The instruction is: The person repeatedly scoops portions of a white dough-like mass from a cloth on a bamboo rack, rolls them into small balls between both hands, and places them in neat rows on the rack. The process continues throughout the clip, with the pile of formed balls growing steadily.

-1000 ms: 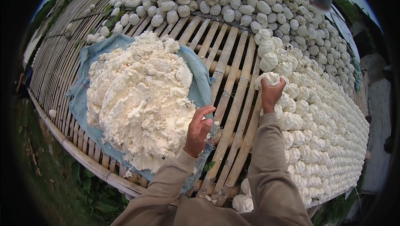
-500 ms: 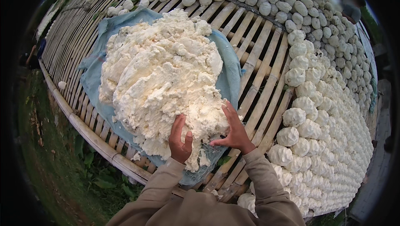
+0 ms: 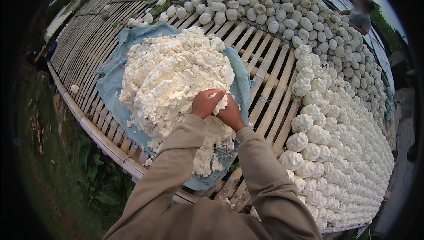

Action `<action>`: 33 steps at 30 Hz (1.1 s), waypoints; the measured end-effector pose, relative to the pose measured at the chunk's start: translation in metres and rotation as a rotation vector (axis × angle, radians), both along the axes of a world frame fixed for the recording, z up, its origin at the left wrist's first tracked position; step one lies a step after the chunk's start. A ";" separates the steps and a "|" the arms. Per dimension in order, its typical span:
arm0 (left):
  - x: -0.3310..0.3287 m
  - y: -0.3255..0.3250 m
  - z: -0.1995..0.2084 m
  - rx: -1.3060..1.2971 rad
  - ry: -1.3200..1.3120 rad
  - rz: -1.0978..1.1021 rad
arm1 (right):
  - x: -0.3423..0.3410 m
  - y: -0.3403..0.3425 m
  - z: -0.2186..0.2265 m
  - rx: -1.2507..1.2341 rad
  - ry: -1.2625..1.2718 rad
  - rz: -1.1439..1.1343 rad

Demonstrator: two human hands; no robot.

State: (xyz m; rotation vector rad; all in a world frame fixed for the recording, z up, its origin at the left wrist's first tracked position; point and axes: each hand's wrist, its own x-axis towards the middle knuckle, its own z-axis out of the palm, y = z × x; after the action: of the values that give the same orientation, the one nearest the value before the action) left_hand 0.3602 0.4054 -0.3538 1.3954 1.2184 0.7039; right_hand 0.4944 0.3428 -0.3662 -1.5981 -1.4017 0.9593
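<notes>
A big heap of crumbly off-white dough-like stuff [image 3: 170, 78] lies on a spread blue cloth [image 3: 107, 92]. At the heap's near right side, my left hand [image 3: 204, 104] and my right hand [image 3: 232, 113] are brought together, fingers curled. Between them shows a small lump of the same dough [image 3: 220, 104], pressed by both palms. My fingertips are partly hidden on the far side. Below my wrists, looser crumbs of the heap spill over the cloth's near edge.
Bamboo slats [image 3: 269, 70] with gaps form the platform, edged by a bamboo pole [image 3: 84, 123]. Rows of moulded white balls [image 3: 324, 136] cover the right side; greyer, drier balls [image 3: 282, 12] lie at the back. Another person [image 3: 360, 19] is at the far right, and an arm [image 3: 40, 53] shows far left.
My hands, apart and open over the heap's near edge before, have moved farther away and closed together around a lump of dough. The view has shifted slightly.
</notes>
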 end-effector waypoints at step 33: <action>-0.074 -0.167 -0.012 -0.612 -1.265 0.237 | -0.112 -0.126 0.093 0.452 -0.313 -0.328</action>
State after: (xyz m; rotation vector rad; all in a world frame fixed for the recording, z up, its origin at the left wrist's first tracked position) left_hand 0.2863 0.2387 -0.3662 0.1343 0.4611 1.0161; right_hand 0.3825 0.2168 -0.2728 -1.5974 -1.3789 0.1840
